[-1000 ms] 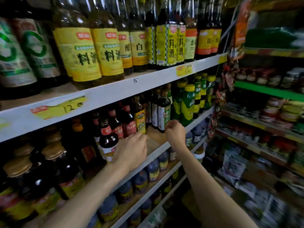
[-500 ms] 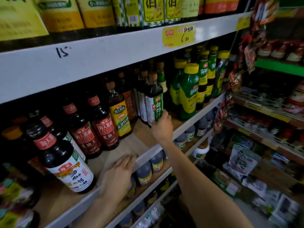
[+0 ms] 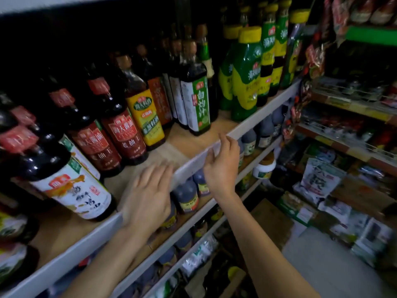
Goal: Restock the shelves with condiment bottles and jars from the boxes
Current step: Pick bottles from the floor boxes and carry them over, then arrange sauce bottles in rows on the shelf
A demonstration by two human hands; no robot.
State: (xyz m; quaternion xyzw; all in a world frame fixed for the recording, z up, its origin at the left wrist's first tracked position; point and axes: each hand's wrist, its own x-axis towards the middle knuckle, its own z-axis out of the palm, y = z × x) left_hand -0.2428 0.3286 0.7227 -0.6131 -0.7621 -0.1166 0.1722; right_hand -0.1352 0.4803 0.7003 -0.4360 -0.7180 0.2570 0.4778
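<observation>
1. The left hand [image 3: 150, 196] lies flat, palm down, fingers straight. It reaches across the white metal front lip [image 3: 257, 121] of the shelf onto the bare wooden board [image 3: 184, 147] and holds nothing. It is blurred.
2. The right hand [image 3: 221, 166] is empty, fingers loosely curled, just beside that lip. I cannot tell whether the fingertips touch it.
3. Upright on the board behind both hands stand the tall dark bottle with a green-and-white label [image 3: 196, 104], the yellow-labelled bottle [image 3: 146, 117], two red-labelled dark bottles [image 3: 120, 134] and, nearest the left hand, a white-labelled dark bottle [image 3: 73, 190]. Green squeeze bottles with yellow caps [image 3: 247, 72] stand further right.
4. An open strip of board runs between the bottle fronts and the lip. Small dark round-shouldered bottles [image 3: 185, 196] line the shelf below.
5. The green label reads 白灼汁 and the red ones 老抽王. Other writing is too blurred to read.
</observation>
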